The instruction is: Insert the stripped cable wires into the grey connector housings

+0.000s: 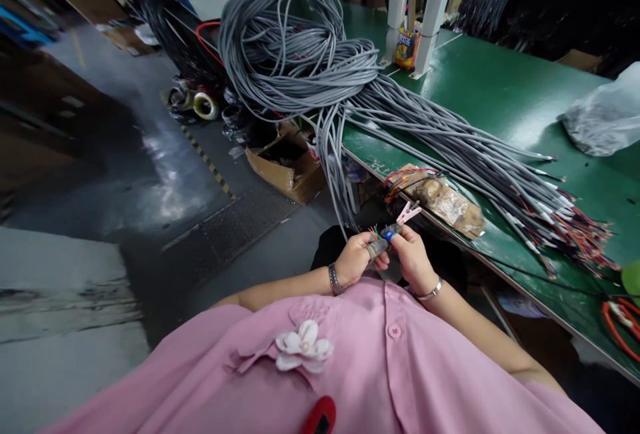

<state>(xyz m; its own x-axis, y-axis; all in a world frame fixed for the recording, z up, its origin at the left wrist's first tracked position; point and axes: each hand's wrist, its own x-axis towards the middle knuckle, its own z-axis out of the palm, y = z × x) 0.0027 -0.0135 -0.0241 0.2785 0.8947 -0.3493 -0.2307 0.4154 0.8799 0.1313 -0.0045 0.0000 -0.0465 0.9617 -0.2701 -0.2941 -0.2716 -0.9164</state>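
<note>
My left hand (354, 262) is closed in front of my body, pinching the end of a grey cable with thin coloured wires (374, 231) fanning out above the fingers. A grey wrap covers its thumb. Close beside it, my right hand (414, 262) is also closed, its blue-wrapped thumb pressed toward the fingers. What sits in that pinch is too small to make out. Just above the right fingers is a pink clip (409, 213); whether the hand touches it I cannot tell. Several grey cables (336, 167) hang from the bench edge down toward my left hand.
A large coil of grey cable (285, 41) lies on the green bench (510, 81), its stripped ends (585, 234) spread to the right. A taped block (445, 201) sits at the bench edge. A plastic bag (607, 114) lies far right. Below stands a cardboard box (287, 171).
</note>
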